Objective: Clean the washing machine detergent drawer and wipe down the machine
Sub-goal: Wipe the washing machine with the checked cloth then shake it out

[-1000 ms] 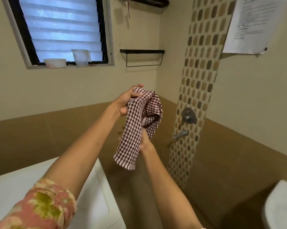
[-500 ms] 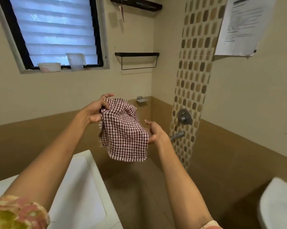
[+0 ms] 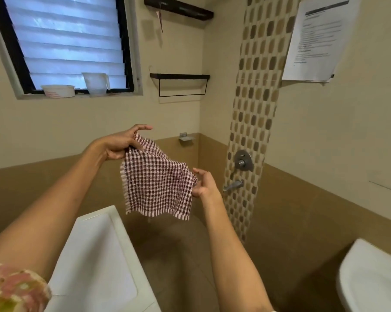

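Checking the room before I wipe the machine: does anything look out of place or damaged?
Nothing looks spilled or broken. One oddity: printed paper sheets hang on the wall beside the shower's mosaic strip, their lower edge lifting away. The checked cloth stretched between the left hand and right hand looks intact.

Legible text: none. Wall sheet (image 3: 314, 39): printed heading and lines, too blurred to read. Tub (image 3: 58, 90) on window sill: red print, too small to read.
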